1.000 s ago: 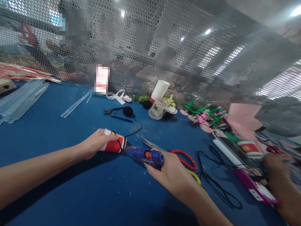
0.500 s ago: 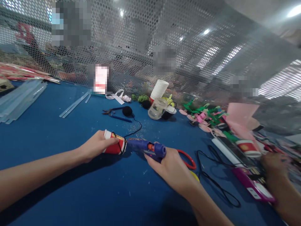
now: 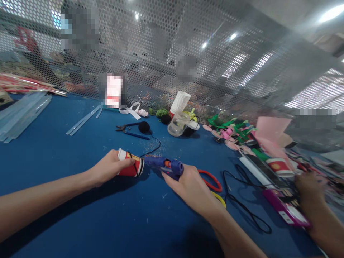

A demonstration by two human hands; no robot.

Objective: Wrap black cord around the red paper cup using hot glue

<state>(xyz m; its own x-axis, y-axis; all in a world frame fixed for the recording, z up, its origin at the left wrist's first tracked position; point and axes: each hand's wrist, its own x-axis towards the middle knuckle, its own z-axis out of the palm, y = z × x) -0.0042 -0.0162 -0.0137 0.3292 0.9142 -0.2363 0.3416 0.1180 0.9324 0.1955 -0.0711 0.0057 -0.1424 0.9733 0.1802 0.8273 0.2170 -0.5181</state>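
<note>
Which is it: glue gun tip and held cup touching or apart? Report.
Cannot tell. In the head view, the glue gun has its tip right by the held cup, but neither contact nor gap shows plainly.

— Lit from where?
— From overhead, with glare at the ceiling lamp (image 3: 331,13).
— Shadowed where?
— Beneath the left hand (image 3: 109,166), darkly, across the blue tabletop (image 3: 107,229).
— Focused evenly?
— Blurred toward the right edge, stretched by wide-angle distortion, partly pixelated over the perforated metal screen (image 3: 150,43).

Cup (image 3: 132,171), left of centre: red and white, yellow patch. Glue gun (image 3: 158,163), centre: blue, orange inset. Table (image 3: 107,224): blue. Mesh (image 3: 150,39): grey, hole-patterned.
</note>
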